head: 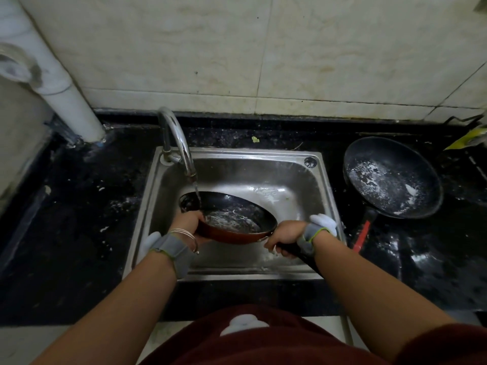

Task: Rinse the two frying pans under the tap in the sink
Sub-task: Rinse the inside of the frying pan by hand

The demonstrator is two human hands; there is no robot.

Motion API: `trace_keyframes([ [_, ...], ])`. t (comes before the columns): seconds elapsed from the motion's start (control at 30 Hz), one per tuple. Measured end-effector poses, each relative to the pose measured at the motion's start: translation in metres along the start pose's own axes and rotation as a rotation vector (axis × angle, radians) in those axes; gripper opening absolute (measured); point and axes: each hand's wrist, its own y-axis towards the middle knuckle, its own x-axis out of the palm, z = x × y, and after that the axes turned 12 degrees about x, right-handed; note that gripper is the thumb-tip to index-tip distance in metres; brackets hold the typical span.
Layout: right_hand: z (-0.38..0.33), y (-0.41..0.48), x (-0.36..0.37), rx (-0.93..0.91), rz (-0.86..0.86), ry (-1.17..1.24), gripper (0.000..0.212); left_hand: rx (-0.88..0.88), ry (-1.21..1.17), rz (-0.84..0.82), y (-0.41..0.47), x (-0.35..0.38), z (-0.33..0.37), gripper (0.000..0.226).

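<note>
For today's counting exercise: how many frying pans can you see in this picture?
2. One pan is held over the sink under the running tap by the left hand and right hand. The other pan sits on the counter, right of the sink.

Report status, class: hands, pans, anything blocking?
Left hand on red pan rim, right hand on its handle. Tap water running into it. Second pan waits soapy on counter. Nothing blocking.

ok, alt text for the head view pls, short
Two bare hands hold a red-sided frying pan tilted under the running tap in a steel sink: left hand on the rim, right hand on the handle. A second black frying pan, streaked with white residue, sits on the dark counter to the right.
</note>
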Motion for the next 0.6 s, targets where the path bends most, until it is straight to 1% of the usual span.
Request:
trace_keyframes([
  [0.03, -0.004, 0.002, 0.001, -0.006, 0.031, -0.011, 0.027, -0.003, -0.015, 0.001, -0.004, 0.0, -0.002, 0.021],
  [0.07, -0.006, 0.004, 0.002, -0.019, 0.093, -0.077, 0.032, -0.013, -0.007, 0.001, -0.006, -0.002, -0.005, 0.02],
  [0.13, -0.01, 0.003, 0.001, -0.036, 0.266, -0.256, 0.047, -0.059, 0.046, -0.023, -0.007, -0.009, -0.011, 0.015],
  [0.17, -0.009, 0.004, -0.001, -0.07, 0.355, -0.298, 0.05, -0.084, 0.058, -0.051, -0.007, -0.014, -0.013, 0.013],
  [0.23, -0.004, 0.001, -0.008, -0.159, 0.461, -0.303, 0.033, -0.122, 0.051, -0.115, -0.008, -0.019, -0.012, 0.009],
  [0.27, -0.002, -0.001, -0.01, -0.178, 0.507, -0.304, 0.029, -0.132, 0.027, -0.13, -0.006, -0.02, -0.013, 0.01],
  [0.33, 0.003, -0.004, -0.014, -0.197, 0.6, -0.35, 0.032, -0.134, -0.011, -0.139, -0.005, -0.02, -0.011, 0.019],
  [0.4, 0.003, -0.005, -0.018, -0.218, 0.684, -0.399, 0.029, -0.115, -0.057, -0.109, -0.003, -0.02, -0.007, 0.016],
  [0.5, 0.007, -0.008, -0.025, -0.25, 0.797, -0.476, 0.028, -0.094, -0.097, -0.055, 0.01, -0.024, -0.005, 0.02],
  [0.6, 0.013, -0.013, -0.03, -0.286, 0.9, -0.551, 0.028, -0.106, -0.137, -0.07, 0.009, -0.022, -0.001, 0.027],
])
